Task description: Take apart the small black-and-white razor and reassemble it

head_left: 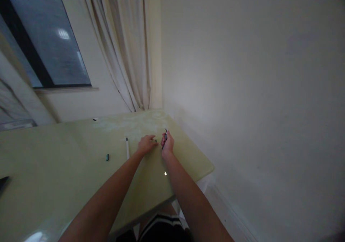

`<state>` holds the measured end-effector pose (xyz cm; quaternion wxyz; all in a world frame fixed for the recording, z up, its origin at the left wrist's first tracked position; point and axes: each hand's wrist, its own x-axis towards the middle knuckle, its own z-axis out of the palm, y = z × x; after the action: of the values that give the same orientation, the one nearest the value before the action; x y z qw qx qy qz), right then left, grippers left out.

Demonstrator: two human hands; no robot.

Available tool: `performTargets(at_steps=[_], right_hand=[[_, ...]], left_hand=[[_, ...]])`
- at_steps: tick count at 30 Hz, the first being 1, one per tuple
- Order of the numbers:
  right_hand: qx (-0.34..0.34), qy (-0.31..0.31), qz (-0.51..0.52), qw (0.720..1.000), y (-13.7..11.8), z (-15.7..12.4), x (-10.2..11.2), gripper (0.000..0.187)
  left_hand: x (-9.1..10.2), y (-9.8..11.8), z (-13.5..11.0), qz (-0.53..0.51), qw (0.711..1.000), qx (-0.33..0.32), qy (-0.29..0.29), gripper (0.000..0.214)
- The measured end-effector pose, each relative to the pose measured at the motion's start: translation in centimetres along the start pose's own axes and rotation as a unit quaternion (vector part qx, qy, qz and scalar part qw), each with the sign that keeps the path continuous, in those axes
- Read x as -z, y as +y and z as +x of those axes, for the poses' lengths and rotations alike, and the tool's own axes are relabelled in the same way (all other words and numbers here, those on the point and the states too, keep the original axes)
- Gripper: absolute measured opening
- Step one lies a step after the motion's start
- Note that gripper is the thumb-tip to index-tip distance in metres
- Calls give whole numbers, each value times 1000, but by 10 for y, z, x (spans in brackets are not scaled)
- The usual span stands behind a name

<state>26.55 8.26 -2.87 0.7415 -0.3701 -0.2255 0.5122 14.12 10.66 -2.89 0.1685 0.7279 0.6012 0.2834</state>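
Observation:
My left hand (147, 143) lies low over the table, fingers stretched to the right and apart. Between its fingertips and thumb is a small dark loop-shaped piece (155, 141); whether they touch it I cannot tell. Just to the right, my right hand (168, 143) is closed around a slim dark tool (165, 137) with a thin hooked tip pointing up and away. The two hands are a short gap apart. A white pen-like stick (127, 148) with a dark end lies left of my left hand, partly behind the forearm.
The pale yellow-green table (67, 170) ends at a corner on the right, near the wall (242, 91). A small dark green piece (107, 157) lies left of the stick. Farther back is a small black-and-white item (95, 119). A dark object (3, 181) shows at the left edge. Curtains (126, 48) hang behind.

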Motion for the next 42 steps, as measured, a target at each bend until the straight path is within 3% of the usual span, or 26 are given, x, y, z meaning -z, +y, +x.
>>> performTargets(at_steps=[3,5,9,13,15,17,22,28,31,33,36,39,42], right_hand=[[0,4,8,1000,-2,3,1,41],[-5,13,14,1000,-5,3,0,41],[-27,22,22,999,-11,0,-7,40],[1,21,-9,1000,-12,-4,-13,38],[46,30,-83,995,-11,-5,-12,40],[103,36,-194,975,-9,-5,-7,41],[157,-8,-396,905,2,-10,6,37],[177,-59,-448,874,9,-15,3,36],[198,-46,-421,884,4,-14,0,36],[194,-51,-368,908,0,-14,-2,39],[125,-129,-247,952,-6,-16,-6,41],[48,-228,-159,959,-10,-24,-12,43],[23,-290,-147,945,-13,-36,-17,43]], left_hand=[[8,-10,-8,2,1000,-10,-6,69],[28,-27,-17,5,1000,-16,-9,69],[95,-89,-39,34,999,-6,-18,65],[153,-156,-63,64,993,94,-17,80],[163,-174,-73,34,993,114,-14,81],[163,-179,-82,-7,995,101,-1,73],[153,-164,-87,-48,995,82,20,53],[142,-135,-85,-48,995,53,69,49],[127,-100,-79,-81,994,11,68,51],[115,-72,-74,-121,991,-24,57,50],[97,-35,-71,-204,977,-53,42,49],[78,-20,-80,-341,939,-28,45,53],[65,-26,-94,-477,877,28,52,58]])
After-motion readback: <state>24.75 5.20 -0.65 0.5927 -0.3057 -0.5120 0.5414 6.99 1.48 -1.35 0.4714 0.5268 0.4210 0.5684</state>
